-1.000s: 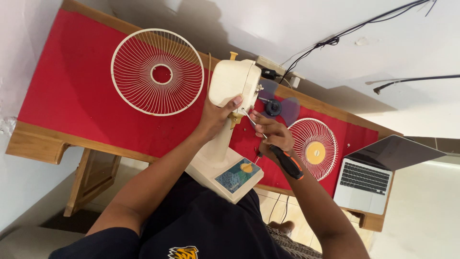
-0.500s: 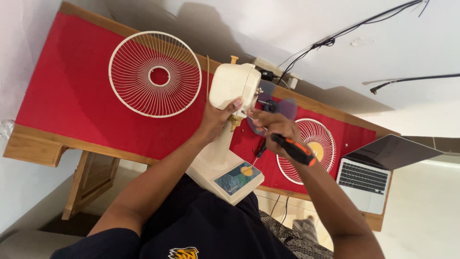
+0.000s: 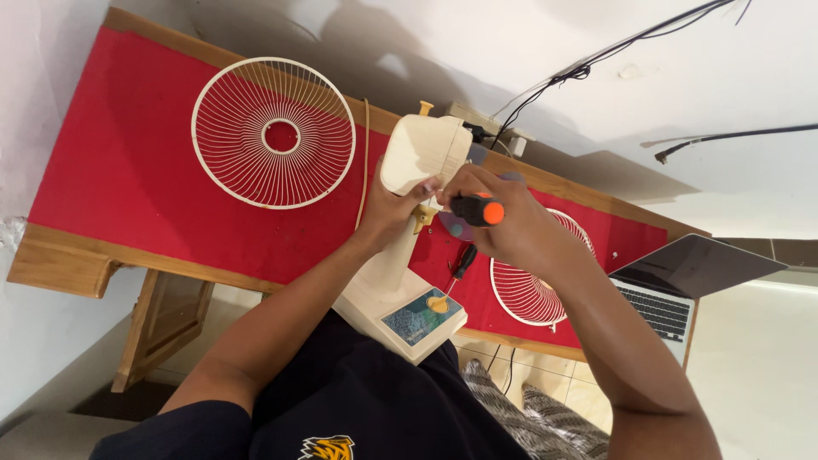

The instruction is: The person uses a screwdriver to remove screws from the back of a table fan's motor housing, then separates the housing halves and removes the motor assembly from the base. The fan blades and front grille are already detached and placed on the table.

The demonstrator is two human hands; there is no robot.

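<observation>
A cream fan body lies on the red-topped table, its motor housing (image 3: 423, 153) toward the wall and its base (image 3: 400, 315) over the table's near edge. My left hand (image 3: 390, 209) grips the fan at its neck just below the housing. My right hand (image 3: 494, 217) is closed around a screwdriver with a black and orange handle (image 3: 477, 209), held against the housing's side. The screwdriver's tip is hidden behind my fingers.
A round white wire fan guard (image 3: 273, 132) lies on the red table (image 3: 128, 170) to the left. A second guard (image 3: 532, 290) lies under my right forearm. An open laptop (image 3: 682, 281) sits at the right end. Cables run along the wall (image 3: 596, 55). A small black tool (image 3: 464, 260) lies by the fan's neck.
My right hand has turned and lifted the screwdriver from beside the fan up to the motor housing. My left hand has kept its grip on the fan.
</observation>
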